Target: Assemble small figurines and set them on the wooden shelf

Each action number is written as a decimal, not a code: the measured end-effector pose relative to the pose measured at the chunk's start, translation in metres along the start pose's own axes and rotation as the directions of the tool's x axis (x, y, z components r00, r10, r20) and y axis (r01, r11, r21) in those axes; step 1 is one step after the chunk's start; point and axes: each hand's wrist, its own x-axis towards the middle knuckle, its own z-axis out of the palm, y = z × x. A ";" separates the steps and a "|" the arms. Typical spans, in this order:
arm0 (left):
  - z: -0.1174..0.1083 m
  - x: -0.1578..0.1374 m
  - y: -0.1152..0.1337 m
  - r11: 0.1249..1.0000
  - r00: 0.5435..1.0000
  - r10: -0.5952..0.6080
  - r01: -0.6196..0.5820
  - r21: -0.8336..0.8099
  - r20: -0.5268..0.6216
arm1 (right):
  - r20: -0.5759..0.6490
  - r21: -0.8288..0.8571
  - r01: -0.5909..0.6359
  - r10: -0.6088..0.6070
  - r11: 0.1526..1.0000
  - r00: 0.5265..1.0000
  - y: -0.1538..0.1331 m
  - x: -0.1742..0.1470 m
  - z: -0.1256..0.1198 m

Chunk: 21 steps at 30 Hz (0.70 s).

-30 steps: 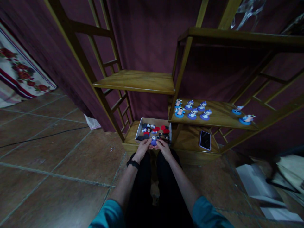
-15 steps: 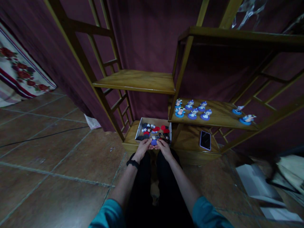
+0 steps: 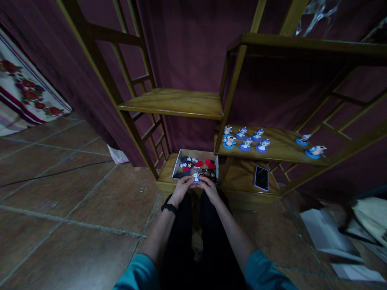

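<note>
A small purple-and-white figurine (image 3: 196,177) on a round purple base is held upright between my two hands. My left hand (image 3: 183,187) pinches it from the left, and my right hand (image 3: 209,188) grips its right side. Just beyond my fingers, a shallow cardboard box (image 3: 198,154) holds several more figurines and loose parts in red, black, white and grey. On the shelf (image 3: 281,151) to the right stand several similar purple figurines (image 3: 262,146), beside pink-and-blue ones (image 3: 229,142) on blue bases.
Two more blue-based figurines, one of them this one (image 3: 315,152), stand at the shelf's right end. A phone (image 3: 261,178) lies on the lower board. An upper-left shelf (image 3: 175,102) juts out above the box. White packaging (image 3: 329,233) rests on the tiled floor at right.
The figurine has been tilted in my hands: its purple base faced me before, and now its front shows upright. Both hands stay in about the same place.
</note>
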 end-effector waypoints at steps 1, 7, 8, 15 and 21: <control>0.000 0.000 0.000 1.000 1.000 0.003 -0.003 0.001 -0.009 | -0.007 -0.018 0.005 -0.005 1.000 1.000 0.001 0.000 -0.001; 0.001 -0.002 0.001 0.999 1.000 0.008 -0.007 0.035 -0.015 | -0.028 -0.102 0.038 -0.041 0.994 0.999 0.004 0.000 -0.003; 0.001 -0.002 0.001 0.999 1.000 0.009 -0.008 0.042 -0.010 | -0.030 -0.108 0.042 -0.045 0.993 0.999 0.004 0.001 -0.004; 0.001 -0.003 0.002 0.997 1.000 0.024 -0.025 0.076 0.012 | -0.018 -0.153 0.025 -0.028 0.988 0.999 0.000 0.001 -0.003; 0.001 -0.002 0.001 0.997 0.999 0.023 -0.025 0.078 0.033 | 0.025 -0.164 0.057 -0.054 0.985 0.998 -0.003 -0.001 -0.003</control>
